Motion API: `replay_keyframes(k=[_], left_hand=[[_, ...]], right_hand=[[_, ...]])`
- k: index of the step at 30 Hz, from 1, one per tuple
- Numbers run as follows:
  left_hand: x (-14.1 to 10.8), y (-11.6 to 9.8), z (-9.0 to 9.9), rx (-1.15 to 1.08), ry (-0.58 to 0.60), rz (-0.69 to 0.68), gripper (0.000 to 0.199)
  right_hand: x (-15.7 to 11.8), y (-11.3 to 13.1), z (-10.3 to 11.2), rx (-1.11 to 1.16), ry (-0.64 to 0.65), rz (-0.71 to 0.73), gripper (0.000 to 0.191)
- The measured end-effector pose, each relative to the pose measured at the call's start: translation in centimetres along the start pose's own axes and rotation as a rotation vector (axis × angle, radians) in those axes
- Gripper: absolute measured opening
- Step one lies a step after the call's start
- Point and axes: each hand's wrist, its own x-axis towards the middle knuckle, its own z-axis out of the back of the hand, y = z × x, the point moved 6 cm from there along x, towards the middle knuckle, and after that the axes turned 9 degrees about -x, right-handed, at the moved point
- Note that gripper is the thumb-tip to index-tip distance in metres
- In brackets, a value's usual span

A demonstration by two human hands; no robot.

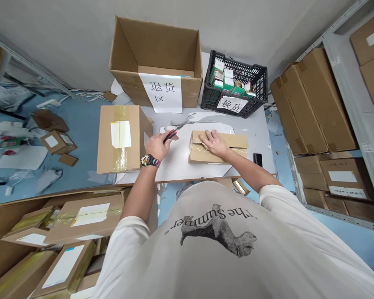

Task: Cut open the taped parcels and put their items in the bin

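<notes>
My left hand (156,146), with a patterned watch on its wrist, is closed around a red and black box cutter (171,135). The cutter points up and to the right, over the tabletop. My right hand (216,144) lies flat with fingers spread on a small cardboard box (205,155). A dark gap runs along the top flap of that box, and clear tape shows on its side. To the left of my left hand stands a larger taped carton (104,141) with a white label.
A large open carton (124,85) and a black plastic crate (258,89) of small boxes stand at the table's back. A phone (257,159) lies right. Parcels fill a big carton (6,211) at lower left; shelves (336,74) of boxes stand right.
</notes>
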Motion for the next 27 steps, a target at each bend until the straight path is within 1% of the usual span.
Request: replay_keyframes(k=[2, 3, 5, 8, 10, 12, 14, 16, 19, 21, 24, 26, 27], left_hand=[[0.3, 0.3, 0.4, -0.019, -0.016, -0.001, 0.057], [0.2, 0.4, 0.2, -0.043, -0.012, -0.010, 0.057], [-0.2, 0.8, -0.8, -0.112, -0.024, 0.007, 0.057], [-1.6, 2.7, -3.8, -0.212, -0.045, 0.134, 0.058], [-2.6, 4.6, -6.3, -0.254, -0.025, 0.267, 0.060], [-3.7, 6.5, -8.8, -0.268, 0.014, 0.373, 0.064], [-4.4, 8.0, -10.6, -0.251, 0.026, 0.423, 0.063], [-4.9, 9.1, -12.0, -0.217, 0.006, 0.430, 0.059], [-5.1, 10.6, -13.8, -0.173, -0.024, 0.434, 0.051], [-5.0, 11.4, -14.9, -0.157, -0.014, 0.426, 0.044], [-4.8, 12.4, -16.0, -0.144, 0.003, 0.414, 0.039], [-4.5, 12.6, -16.2, -0.139, 0.001, 0.419, 0.038], [-4.3, 12.5, -16.1, -0.138, -0.007, 0.414, 0.037]], right_hand=[[-0.2, 0.2, 0.3, -0.002, -0.003, 0.002, 0.061], [-0.3, 0.3, 0.4, -0.004, -0.003, -0.003, 0.061], [-0.3, 0.4, 0.7, -0.013, 0.000, -0.019, 0.060], [-0.3, 0.6, 1.0, -0.028, 0.007, -0.045, 0.060], [-0.8, 0.7, 1.2, -0.037, 0.007, -0.066, 0.063], [-1.9, 0.7, 1.2, -0.034, 0.000, -0.095, 0.066], [-3.6, 0.4, 1.1, -0.019, -0.005, -0.136, 0.068], [-5.9, -0.5, 1.0, -0.005, -0.009, -0.195, 0.070], [-10.2, -3.2, 1.2, -0.006, -0.040, -0.331, 0.069], [-13.3, -5.3, 1.8, -0.006, -0.101, -0.429, 0.066], [-17.3, -7.7, 2.9, 0.018, -0.234, -0.526, 0.059], [-18.8, -8.1, 3.3, 0.033, -0.291, -0.543, 0.050], [-19.1, -8.0, 3.3, 0.039, -0.295, -0.537, 0.045]])
